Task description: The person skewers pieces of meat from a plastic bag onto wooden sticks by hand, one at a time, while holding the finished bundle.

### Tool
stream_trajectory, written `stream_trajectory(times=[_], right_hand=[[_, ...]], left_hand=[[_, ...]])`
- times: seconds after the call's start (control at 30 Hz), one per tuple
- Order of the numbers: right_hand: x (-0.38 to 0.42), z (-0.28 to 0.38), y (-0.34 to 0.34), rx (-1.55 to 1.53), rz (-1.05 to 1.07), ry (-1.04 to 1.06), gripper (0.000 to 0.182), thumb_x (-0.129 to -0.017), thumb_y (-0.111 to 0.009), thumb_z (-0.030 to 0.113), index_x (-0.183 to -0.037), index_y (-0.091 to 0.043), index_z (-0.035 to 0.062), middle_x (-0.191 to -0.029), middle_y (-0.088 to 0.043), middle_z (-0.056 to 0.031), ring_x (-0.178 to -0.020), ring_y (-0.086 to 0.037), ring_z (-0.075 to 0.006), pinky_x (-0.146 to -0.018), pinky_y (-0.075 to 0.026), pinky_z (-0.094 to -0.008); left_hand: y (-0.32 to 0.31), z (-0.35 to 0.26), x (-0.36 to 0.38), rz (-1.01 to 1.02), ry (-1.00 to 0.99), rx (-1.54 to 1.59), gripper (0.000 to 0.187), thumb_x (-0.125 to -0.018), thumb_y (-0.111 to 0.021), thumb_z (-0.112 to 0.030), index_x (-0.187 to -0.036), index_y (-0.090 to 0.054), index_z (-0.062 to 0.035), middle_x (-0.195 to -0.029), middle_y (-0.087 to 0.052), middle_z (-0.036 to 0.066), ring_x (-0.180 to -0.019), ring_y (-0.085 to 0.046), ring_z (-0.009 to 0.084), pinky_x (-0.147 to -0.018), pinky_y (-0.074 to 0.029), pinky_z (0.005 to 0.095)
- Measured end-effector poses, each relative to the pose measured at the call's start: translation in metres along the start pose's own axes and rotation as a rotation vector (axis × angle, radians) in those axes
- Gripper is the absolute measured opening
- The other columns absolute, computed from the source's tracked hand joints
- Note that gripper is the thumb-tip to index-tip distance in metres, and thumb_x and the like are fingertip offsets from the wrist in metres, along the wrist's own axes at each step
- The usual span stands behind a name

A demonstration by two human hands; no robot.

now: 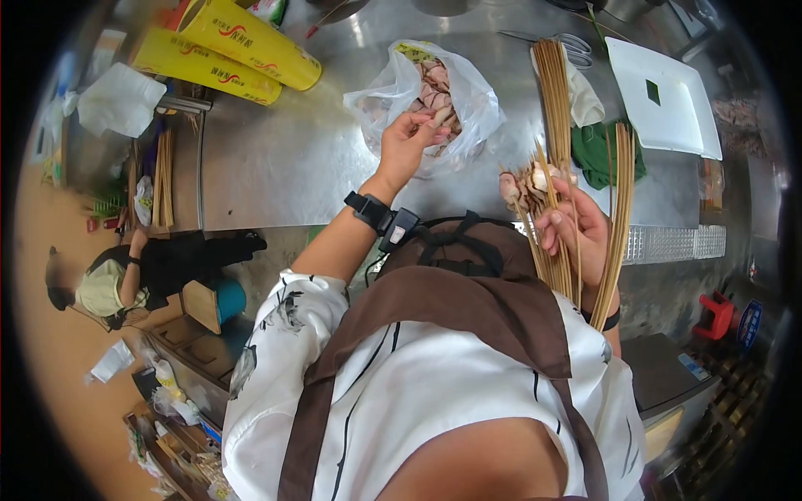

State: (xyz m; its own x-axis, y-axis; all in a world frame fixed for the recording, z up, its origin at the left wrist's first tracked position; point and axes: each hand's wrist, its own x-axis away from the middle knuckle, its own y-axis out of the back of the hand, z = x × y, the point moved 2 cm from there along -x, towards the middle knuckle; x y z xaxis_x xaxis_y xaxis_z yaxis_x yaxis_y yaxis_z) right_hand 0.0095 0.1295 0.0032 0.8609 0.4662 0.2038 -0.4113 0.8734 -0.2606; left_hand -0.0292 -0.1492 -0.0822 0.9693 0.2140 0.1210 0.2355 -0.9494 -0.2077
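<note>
My left hand [404, 151] reaches into an open clear plastic bag [479, 107] of sliced meat [433, 82]. Its thumb and fingers are pinched on a meat slice. Held upright in my right hand [582, 224] are several thin wooden skewers [558, 269]. Pieces of meat [525, 185] are threaded at their upper ends. Against the outer side of that hand and wrist stands a bundle of bare skewers [620, 219]; how it is held cannot be made out. Another bundle of skewers [551, 88] lies on the metal table [276, 163] beyond my right hand.
Two yellow cling-film boxes [251, 50] lie at the back left. Scissors [576, 52], a white cloth [585, 100], a green cloth [595, 150] and a white tray [668, 104] are at the back right. Another person [109, 284] is at the far left, beyond the table.
</note>
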Motion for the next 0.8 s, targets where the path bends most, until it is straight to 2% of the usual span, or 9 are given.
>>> stream_trajectory(times=[0.03,0.13,0.27,0.33,0.47,0.53,0.63,0.8], right_hand=[[-0.001,0.0,0.0,-0.009,0.01,0.003,0.041,-0.088,-0.047,0.004,-0.127,-0.036,0.0006,-0.08,-0.059,-0.0084,-0.058,-0.053,-0.0073,-0.05,-0.043,-0.0176],[-0.003,0.003,-0.002,0.04,0.033,0.003,0.041,-0.088,-0.047,0.006,-0.128,-0.035,0.001,-0.08,-0.059,-0.0077,-0.058,-0.053,-0.007,-0.05,-0.043,-0.0174],[-0.005,0.004,-0.007,0.034,0.061,-0.018,0.043,-0.089,-0.047,0.008,-0.129,-0.033,0.0017,-0.078,-0.058,-0.0066,-0.057,-0.052,-0.0064,-0.05,-0.043,-0.0173],[-0.006,0.006,-0.008,0.018,0.071,-0.012,0.043,-0.089,-0.047,0.008,-0.129,-0.033,0.0019,-0.078,-0.058,-0.0067,-0.057,-0.051,-0.0063,-0.049,-0.043,-0.0174],[-0.006,0.005,-0.007,-0.002,0.088,0.006,0.044,-0.089,-0.048,0.009,-0.129,-0.033,0.0026,-0.077,-0.058,-0.0069,-0.056,-0.051,-0.0061,-0.049,-0.043,-0.0173],[-0.006,0.007,-0.007,0.01,0.086,0.006,0.044,-0.089,-0.047,0.01,-0.13,-0.033,0.0026,-0.077,-0.057,-0.006,-0.056,-0.05,-0.0058,-0.049,-0.041,-0.0166],[-0.006,0.005,-0.005,0.019,0.094,-0.013,0.044,-0.089,-0.047,0.01,-0.13,-0.032,0.0027,-0.076,-0.057,-0.0052,-0.056,-0.05,-0.0056,-0.048,-0.04,-0.0161],[-0.006,0.004,-0.005,-0.006,0.113,-0.006,0.044,-0.09,-0.047,0.011,-0.13,-0.032,0.0028,-0.075,-0.055,-0.0043,-0.056,-0.048,-0.0055,-0.05,-0.04,-0.017]], left_hand=[[-0.007,-0.007,0.003,-0.02,-0.014,0.159,0.011,-0.08,-0.057,0.0,-0.09,-0.055,0.0037,-0.106,-0.056,0.013,-0.083,-0.06,0.0167,-0.07,-0.05,0.0273],[-0.022,-0.013,0.004,0.009,-0.094,0.104,0.012,-0.08,-0.058,-0.001,-0.091,-0.055,0.0025,-0.11,-0.054,0.015,-0.089,-0.058,0.0193,-0.078,-0.049,0.0284],[-0.039,-0.017,0.001,0.01,-0.061,0.07,0.02,-0.078,-0.059,0.002,-0.097,-0.054,0.0012,-0.11,-0.054,0.014,-0.09,-0.057,0.0188,-0.081,-0.047,0.0299],[-0.044,-0.019,-0.002,0.002,0.047,0.18,0.03,-0.077,-0.057,0.005,-0.106,-0.052,0.0005,-0.107,-0.055,0.012,-0.091,-0.056,0.0198,-0.083,-0.046,0.031],[-0.063,-0.033,0.007,0.057,0.122,0.395,0.035,-0.078,-0.055,0.006,-0.112,-0.049,0.0003,-0.103,-0.056,0.01,-0.094,-0.055,0.0195,-0.083,-0.046,0.0309],[-0.072,-0.034,0.011,0.182,0.26,0.457,0.033,-0.08,-0.054,0.004,-0.112,-0.049,-0.0002,-0.104,-0.057,0.01,-0.097,-0.054,0.0188,-0.083,-0.046,0.0311],[-0.085,-0.04,0.015,0.183,0.33,0.464,0.03,-0.082,-0.054,0.0,-0.112,-0.05,-0.0003,-0.106,-0.057,0.01,-0.097,-0.055,0.018,-0.083,-0.046,0.0307],[-0.097,-0.053,0.018,0.197,0.302,0.391,0.029,-0.084,-0.053,-0.005,-0.112,-0.049,-0.0001,-0.108,-0.057,0.01,-0.098,-0.056,0.0192,-0.083,-0.047,0.032]])
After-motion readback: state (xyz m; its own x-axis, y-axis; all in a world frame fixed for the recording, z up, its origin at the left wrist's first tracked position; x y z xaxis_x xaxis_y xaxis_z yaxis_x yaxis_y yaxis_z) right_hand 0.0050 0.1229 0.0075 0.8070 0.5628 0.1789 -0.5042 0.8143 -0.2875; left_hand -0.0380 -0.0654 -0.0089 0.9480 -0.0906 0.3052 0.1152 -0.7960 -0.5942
